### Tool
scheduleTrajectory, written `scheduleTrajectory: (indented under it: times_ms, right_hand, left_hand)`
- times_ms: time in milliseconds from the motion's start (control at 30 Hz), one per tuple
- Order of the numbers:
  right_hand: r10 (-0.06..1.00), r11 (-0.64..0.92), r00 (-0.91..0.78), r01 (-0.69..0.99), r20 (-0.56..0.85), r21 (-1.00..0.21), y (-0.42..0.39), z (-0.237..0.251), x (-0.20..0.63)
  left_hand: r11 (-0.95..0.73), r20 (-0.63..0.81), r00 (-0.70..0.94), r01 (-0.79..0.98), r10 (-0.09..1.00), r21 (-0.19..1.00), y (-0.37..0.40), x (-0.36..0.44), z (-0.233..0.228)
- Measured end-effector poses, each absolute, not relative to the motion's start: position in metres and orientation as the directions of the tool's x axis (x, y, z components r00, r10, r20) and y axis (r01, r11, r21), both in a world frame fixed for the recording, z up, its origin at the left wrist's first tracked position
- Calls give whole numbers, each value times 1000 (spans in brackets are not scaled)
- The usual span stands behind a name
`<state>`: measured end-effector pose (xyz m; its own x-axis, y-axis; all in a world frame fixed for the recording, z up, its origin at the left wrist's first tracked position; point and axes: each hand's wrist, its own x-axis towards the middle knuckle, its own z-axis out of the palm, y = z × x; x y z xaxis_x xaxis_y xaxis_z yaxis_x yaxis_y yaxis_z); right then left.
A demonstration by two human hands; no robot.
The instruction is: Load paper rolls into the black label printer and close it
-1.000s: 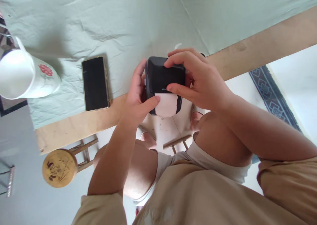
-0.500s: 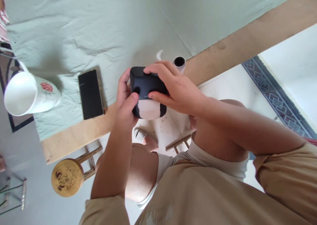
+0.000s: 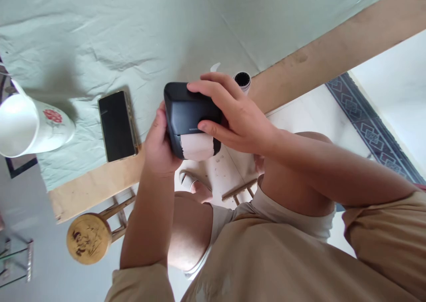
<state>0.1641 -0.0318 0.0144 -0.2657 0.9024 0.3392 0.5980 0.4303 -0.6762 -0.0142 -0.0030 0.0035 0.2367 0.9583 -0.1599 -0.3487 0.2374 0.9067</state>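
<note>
A small black printer [image 3: 191,113] with a strip of white paper [image 3: 197,147] at its front is held over the table edge. My left hand [image 3: 160,142] is closed around its left side, thumb along the side wall and the other fingers hidden beneath or behind. My right hand [image 3: 238,111] grips the right part, fingertips on the top and thumb against the front near the small lettering. Just beyond my right hand stands a white cylinder [image 3: 242,81] with a dark end, partly covered by the hand. A small curled white scrap [image 3: 215,67] lies nearby on the cloth.
A phone [image 3: 118,127] lies left of my left hand, and a white mug [image 3: 36,124] with a red flower lies farther left. Pale green cloth [image 3: 140,36] covers the table up to its wooden edge [image 3: 96,175]. Below stands a round wooden stool [image 3: 88,238].
The printer has shifted slightly left and tilted a little. My left thumb has moved off its front face to its side. My right hand keeps nearly the same hold.
</note>
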Motion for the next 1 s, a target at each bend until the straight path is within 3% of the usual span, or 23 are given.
scheduleTrajectory:
  times_ms: [167,367,533,733,833,1000]
  right_hand:
    - [877,476,-283,626,388,-618,-31,14,162]
    - [863,503,-326,615,385,-607,-32,21,159]
    - [865,502,-337,616,373,-607,-31,22,160]
    - [861,504,-317,636,397,-585,-30,20,165]
    - [879,470,-274,628,389,-621,-29,24,169]
    - [905,380,-67,575,421,-724,-26,34,176]
  left_hand:
    - [278,-226,175,-379,958,883,-2,-13,6]
    - [232,-198,123,-430,972,872,-1,-17,5]
    - [258,-198,174,-462,965,849,-1,-17,6]
    - [186,-77,259,-427,963,885,-3,-15,6]
    - [199,-91,270,-408,959,891,-3,-14,2]
    - [218,-130,263,-339,956,915,-2,-12,-4]
